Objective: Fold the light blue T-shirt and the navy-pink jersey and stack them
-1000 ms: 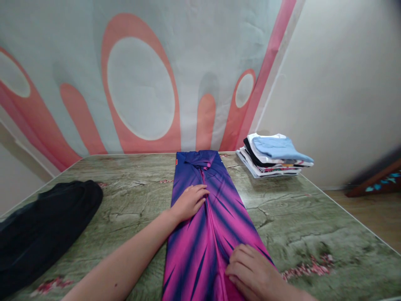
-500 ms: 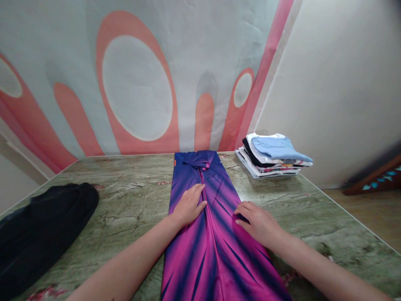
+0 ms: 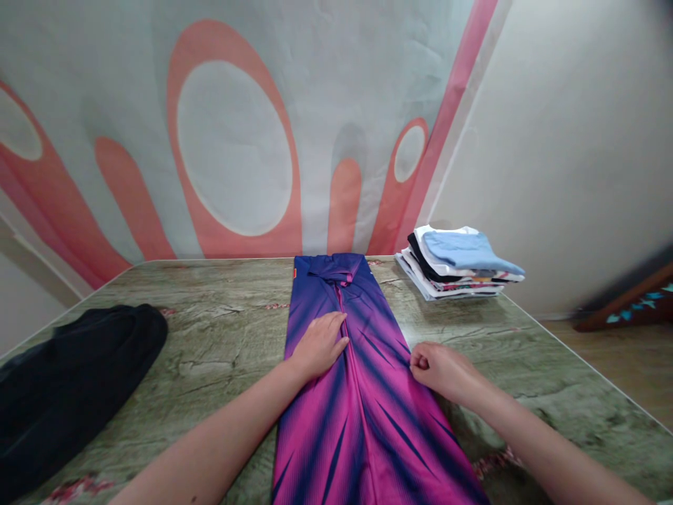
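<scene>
A purple and magenta shirt [image 3: 362, 400] with dark blue streaks lies lengthwise on the table, its sides folded inward to a middle seam and a sleeve folded across its far end. Flat on its left half, beside that seam, rests my left hand [image 3: 318, 345] with the fingers stretched out and the thumb apart. At the shirt's right edge is my right hand [image 3: 442, 368], its fingers curled into a pinch on the edge of the fabric. The near end of the shirt runs out of view at the bottom.
A stack of folded clothes [image 3: 460, 263], light blue on top, stands at the table's back right. Dark crumpled cloth [image 3: 89, 379] lies at the left. The wood-patterned table [image 3: 226, 330] meets a grey and coral patterned wall [image 3: 315, 91] at the back.
My right hand has moved a little to the right, from the shirt's surface to its right edge, and its fingers have closed. The left hand stays nearly in place.
</scene>
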A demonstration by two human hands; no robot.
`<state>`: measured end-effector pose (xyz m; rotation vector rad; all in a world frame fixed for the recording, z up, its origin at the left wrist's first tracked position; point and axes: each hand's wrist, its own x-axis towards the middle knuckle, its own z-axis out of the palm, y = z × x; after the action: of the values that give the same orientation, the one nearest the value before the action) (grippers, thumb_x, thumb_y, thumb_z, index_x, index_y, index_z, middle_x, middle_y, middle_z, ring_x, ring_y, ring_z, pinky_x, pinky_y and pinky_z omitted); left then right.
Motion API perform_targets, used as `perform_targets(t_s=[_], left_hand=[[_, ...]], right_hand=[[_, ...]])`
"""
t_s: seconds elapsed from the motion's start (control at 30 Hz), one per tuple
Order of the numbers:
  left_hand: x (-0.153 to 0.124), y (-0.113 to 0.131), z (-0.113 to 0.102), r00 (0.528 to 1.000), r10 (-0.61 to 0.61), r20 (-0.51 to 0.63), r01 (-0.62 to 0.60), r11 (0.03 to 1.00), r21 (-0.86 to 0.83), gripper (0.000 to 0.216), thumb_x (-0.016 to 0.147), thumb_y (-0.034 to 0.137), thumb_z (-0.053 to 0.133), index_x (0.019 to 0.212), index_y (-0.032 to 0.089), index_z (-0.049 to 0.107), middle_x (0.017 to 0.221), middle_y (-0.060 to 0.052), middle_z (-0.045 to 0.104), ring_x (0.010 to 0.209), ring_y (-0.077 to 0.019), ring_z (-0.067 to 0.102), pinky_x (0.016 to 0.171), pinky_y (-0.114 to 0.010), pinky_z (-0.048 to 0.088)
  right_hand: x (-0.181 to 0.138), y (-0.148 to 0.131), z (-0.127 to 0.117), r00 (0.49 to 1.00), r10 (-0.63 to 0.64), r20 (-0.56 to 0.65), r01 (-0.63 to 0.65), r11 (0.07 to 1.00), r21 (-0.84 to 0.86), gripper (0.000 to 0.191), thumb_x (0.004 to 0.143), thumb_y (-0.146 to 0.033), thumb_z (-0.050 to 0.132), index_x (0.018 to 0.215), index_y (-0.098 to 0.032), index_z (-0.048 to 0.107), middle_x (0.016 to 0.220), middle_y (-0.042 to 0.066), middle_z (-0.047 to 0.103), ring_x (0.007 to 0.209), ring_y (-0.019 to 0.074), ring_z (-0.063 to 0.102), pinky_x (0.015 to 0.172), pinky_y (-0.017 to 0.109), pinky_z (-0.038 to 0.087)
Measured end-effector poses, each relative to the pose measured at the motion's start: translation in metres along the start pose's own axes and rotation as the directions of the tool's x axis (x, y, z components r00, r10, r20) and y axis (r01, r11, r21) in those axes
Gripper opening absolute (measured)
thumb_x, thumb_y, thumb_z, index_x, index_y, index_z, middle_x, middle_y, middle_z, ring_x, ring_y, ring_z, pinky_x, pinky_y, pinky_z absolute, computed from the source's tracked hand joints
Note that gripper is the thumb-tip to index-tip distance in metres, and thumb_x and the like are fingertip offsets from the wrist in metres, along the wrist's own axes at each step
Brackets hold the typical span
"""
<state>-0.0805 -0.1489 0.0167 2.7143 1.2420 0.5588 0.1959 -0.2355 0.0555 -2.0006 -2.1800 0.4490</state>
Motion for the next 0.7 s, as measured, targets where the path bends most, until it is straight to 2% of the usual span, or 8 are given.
perform_targets(t_s=[0.27,0.4,0.53,0.6,0.63,0.7], left_hand=[[-0.001,0.001,0.004,0.999,0.018,0.050,-0.023,0.994,0.102,0.055,0.097,0.044,0.036,0.143,0.013,0.035,0.146,-0.014,0.041,0.135,-0.0244,0.037,0.111,-0.040,0.027],[-0.003,-0.002,0.009,0.996,0.016,0.084,-0.029,0.988,0.152,0.064,0.097,0.053,0.027,0.147,0.012,0.029,0.152,-0.015,0.032,0.141,-0.0251,0.027,0.114,-0.043,0.021],[-0.007,-0.002,0.009,0.994,0.014,0.104,-0.033,0.983,0.182,0.069,0.096,0.059,0.021,0.148,0.014,0.029,0.154,-0.013,0.028,0.144,-0.0252,0.020,0.115,-0.044,0.018],[-0.007,-0.001,0.007,0.993,0.016,0.118,-0.038,0.981,0.188,0.070,0.096,0.060,0.019,0.148,0.014,0.028,0.154,-0.013,0.027,0.144,-0.0252,0.019,0.115,-0.045,0.017],[-0.007,-0.001,0.007,0.992,0.016,0.124,-0.039,0.981,0.190,0.070,0.096,0.060,0.019,0.148,0.014,0.028,0.154,-0.013,0.027,0.144,-0.0252,0.019,0.115,-0.045,0.017],[-0.007,-0.001,0.006,0.992,0.014,0.128,-0.038,0.981,0.192,0.070,0.096,0.060,0.018,0.148,0.015,0.028,0.155,-0.012,0.026,0.144,-0.0251,0.019,0.115,-0.045,0.017]], right_hand=[[0.005,0.014,0.008,0.999,0.006,0.044,-0.011,0.994,0.109,0.010,0.071,-0.018,0.053,0.073,-0.020,0.063,0.068,-0.002,0.063,0.062,0.0126,0.056,0.057,0.023,0.031],[0.005,0.017,0.007,0.999,-0.003,0.032,0.000,0.997,0.073,0.009,0.069,-0.017,0.054,0.070,-0.021,0.061,0.066,-0.003,0.062,0.061,0.0130,0.055,0.057,0.024,0.031],[0.001,0.018,0.006,0.999,-0.040,-0.006,0.040,0.999,0.028,0.009,0.072,-0.014,0.053,0.072,-0.021,0.059,0.067,-0.002,0.061,0.062,0.0143,0.055,0.056,0.025,0.033],[0.002,0.011,0.005,0.985,-0.147,-0.088,0.151,0.988,0.042,0.012,0.077,-0.014,0.051,0.079,-0.021,0.060,0.077,0.000,0.063,0.072,0.0158,0.058,0.063,0.026,0.040],[0.003,0.006,0.004,0.962,-0.236,-0.136,0.244,0.968,0.050,0.014,0.080,-0.014,0.050,0.085,-0.021,0.060,0.085,0.002,0.064,0.080,0.0167,0.059,0.071,0.027,0.043],[0.011,-0.006,0.003,0.880,-0.428,-0.205,0.446,0.893,0.052,0.020,0.087,-0.015,0.048,0.101,-0.021,0.060,0.105,0.005,0.064,0.100,0.0181,0.057,0.088,0.031,0.043]])
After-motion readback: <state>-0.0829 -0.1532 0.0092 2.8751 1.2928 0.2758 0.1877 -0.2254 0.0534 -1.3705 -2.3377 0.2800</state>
